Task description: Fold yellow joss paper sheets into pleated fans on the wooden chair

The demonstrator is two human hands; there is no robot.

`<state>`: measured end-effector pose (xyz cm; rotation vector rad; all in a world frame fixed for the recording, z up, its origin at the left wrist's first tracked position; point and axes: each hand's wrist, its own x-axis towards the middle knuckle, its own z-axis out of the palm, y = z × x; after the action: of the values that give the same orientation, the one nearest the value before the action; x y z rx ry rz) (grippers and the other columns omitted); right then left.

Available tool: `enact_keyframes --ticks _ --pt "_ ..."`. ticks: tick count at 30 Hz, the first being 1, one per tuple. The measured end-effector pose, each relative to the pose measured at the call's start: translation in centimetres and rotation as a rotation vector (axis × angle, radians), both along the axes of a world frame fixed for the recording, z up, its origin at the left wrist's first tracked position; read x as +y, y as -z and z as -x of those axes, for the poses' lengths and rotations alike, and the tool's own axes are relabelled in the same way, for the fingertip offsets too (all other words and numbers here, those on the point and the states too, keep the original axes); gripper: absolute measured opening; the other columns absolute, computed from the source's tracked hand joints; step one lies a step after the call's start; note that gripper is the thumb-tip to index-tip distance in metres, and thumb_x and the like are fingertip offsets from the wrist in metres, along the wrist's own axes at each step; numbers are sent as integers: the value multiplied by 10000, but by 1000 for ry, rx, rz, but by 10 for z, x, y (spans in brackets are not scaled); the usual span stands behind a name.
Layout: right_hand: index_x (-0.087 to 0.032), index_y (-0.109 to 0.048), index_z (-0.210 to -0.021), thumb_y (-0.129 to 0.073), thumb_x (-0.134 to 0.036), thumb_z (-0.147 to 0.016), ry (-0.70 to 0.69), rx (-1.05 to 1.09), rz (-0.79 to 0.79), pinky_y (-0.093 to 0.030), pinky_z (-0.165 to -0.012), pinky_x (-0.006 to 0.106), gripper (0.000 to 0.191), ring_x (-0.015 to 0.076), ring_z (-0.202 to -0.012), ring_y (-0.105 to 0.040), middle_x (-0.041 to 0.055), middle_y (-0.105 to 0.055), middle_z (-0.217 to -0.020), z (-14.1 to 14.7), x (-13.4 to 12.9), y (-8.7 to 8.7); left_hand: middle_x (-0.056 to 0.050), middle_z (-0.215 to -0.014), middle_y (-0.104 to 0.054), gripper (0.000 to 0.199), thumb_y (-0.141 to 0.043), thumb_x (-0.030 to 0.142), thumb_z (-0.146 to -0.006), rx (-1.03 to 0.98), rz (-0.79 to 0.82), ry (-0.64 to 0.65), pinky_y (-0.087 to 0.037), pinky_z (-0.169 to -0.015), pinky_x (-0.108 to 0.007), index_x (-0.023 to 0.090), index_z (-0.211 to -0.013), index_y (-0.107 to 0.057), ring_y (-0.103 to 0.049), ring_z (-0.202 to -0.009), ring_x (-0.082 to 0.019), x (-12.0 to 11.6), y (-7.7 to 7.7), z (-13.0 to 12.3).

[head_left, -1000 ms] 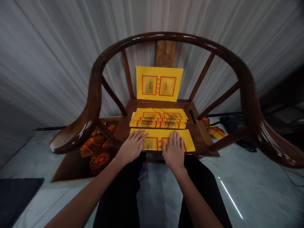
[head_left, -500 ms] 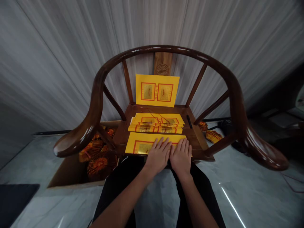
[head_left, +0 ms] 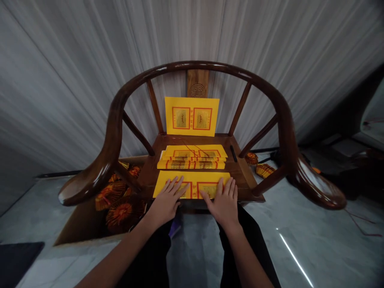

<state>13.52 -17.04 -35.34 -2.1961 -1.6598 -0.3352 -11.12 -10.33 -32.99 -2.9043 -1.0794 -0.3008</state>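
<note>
Here we go: the left hand and right hand are both down flat on a yellow sheet, fingers spread wide, gripping nothing! That sheet lies along the front of the seat of a dark wooden armchair, just ahead of a yellow paper stack. Another yellow sheet stands up against the backrest, a black pen sits beside the stack, and orange paper fans fill a cardboard box by the chair.
</note>
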Motion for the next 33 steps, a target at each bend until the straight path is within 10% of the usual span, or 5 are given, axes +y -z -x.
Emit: enact_keyframes --ticks 5,10,14,21,33 --pt "-129 -529 -1518 -534 -495 -1025 -227 41 16 -264 -1226 623 614 418 -1528 -376 237 -445 -1621 -11 -27 -10 -64 -1623 -494 623 -440 88 -988 11 51 -3 -439 -1200 -476 308 -1571 -468 -498 -1483 -263 -8 -17 11" --pt "-240 -726 -1119 -600 -311 -1020 -316 279 -421 -426 -1136 468 175 254 -1184 -670 74 -782 -1154 -15 -41 -64 -43 -994 -817 359 -402 333 -1071 -101 335 -153 -567 -851 -352 274 -1105 -755 -772 -927 -250 -23 -100 32" --pt "-190 -355 -1559 -756 -477 -872 -77 780 -763 -507 -1074 491 846 341 -1408 -518 219 -418 -1617 -2 -25 -108 -33 -944 -792 338 -538 503 -1002 -587 685 -242 -548 -757 -300 249 -1004 -759 -741 -869 -240 -32 -142 26" --pt "-210 -604 -1165 -782 -544 -820 -471 1670 -252 -614 -861 434 512 275 -953 -748 121 -766 -1125 17 31 -89 -120 -1208 -776 569 -853 427 -771 -1282 1302 -181 -607 -891 -401 208 -1271 -693 -763 -1005 -284 -36 -75 -41" --pt "-208 -598 -1189 -795 -486 -841 -452 1828 185 -622 -868 406 488 246 -937 -768 81 -772 -1148 22 24 -54 -85 -969 -774 518 -555 647 -968 -1270 922 -466 -562 -777 -319 160 -1058 -707 -720 -891 -247 -17 -24 -59"
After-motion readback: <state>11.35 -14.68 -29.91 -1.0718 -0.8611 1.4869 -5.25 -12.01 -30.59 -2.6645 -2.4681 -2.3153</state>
